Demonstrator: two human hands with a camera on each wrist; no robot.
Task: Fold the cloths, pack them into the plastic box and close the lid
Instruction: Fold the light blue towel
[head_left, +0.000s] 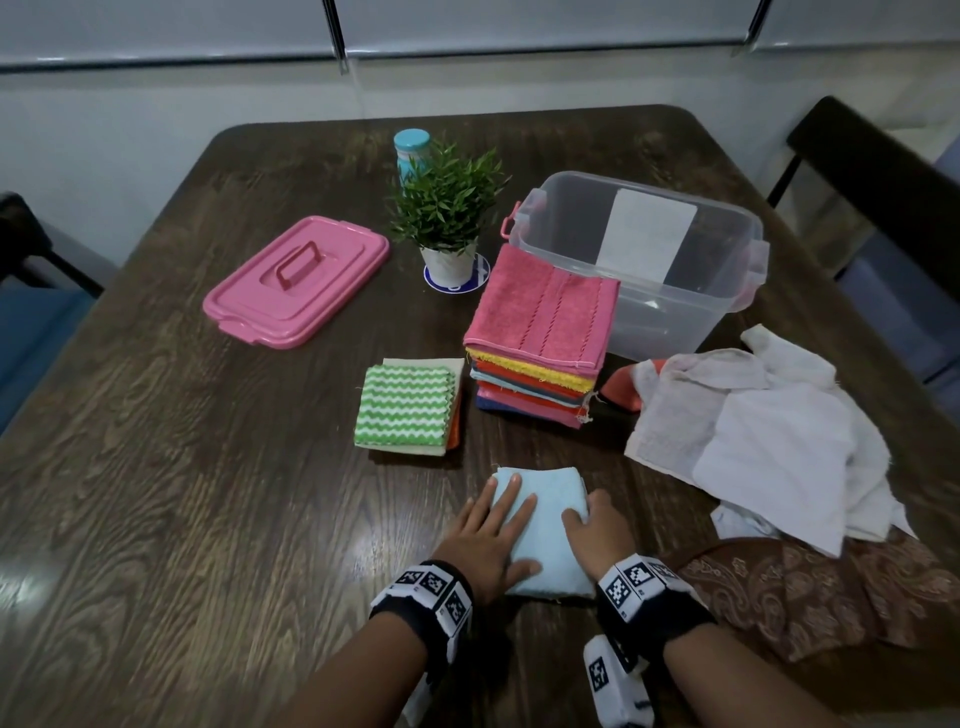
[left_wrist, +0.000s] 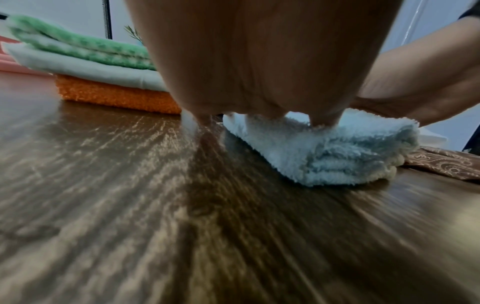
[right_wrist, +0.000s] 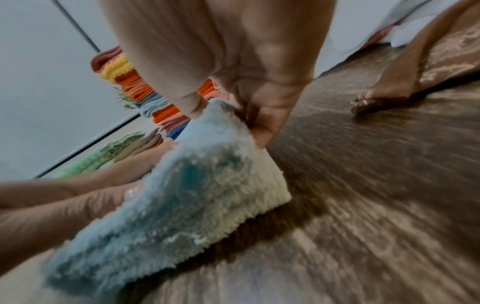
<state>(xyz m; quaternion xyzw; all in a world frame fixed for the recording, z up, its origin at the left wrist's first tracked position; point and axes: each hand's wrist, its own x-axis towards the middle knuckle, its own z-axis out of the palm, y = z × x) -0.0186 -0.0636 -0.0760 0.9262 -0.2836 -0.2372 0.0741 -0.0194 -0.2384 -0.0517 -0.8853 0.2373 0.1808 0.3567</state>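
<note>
Setting: a domestic room, most likely a dining area in a home.
Bench (head_left: 208, 467): a dark wood-grain surface with rounded far corners is seen filling most of the head view.
Seating: a dark chair back (head_left: 878, 171) is seen at the upper right, and part of another seat (head_left: 21, 244) at the left edge.
Wall: a plain pale wall with blinds (head_left: 519, 26) is shown along the top of the frame.
Household items: a small potted plant (head_left: 447, 208) on a coaster and a teal-capped bottle (head_left: 411, 150) are placed at upper centre.
Laundry: folded stacks of coloured cloths (head_left: 540, 332) and a loose white pile (head_left: 769, 441) are laid at centre and right.
</note>
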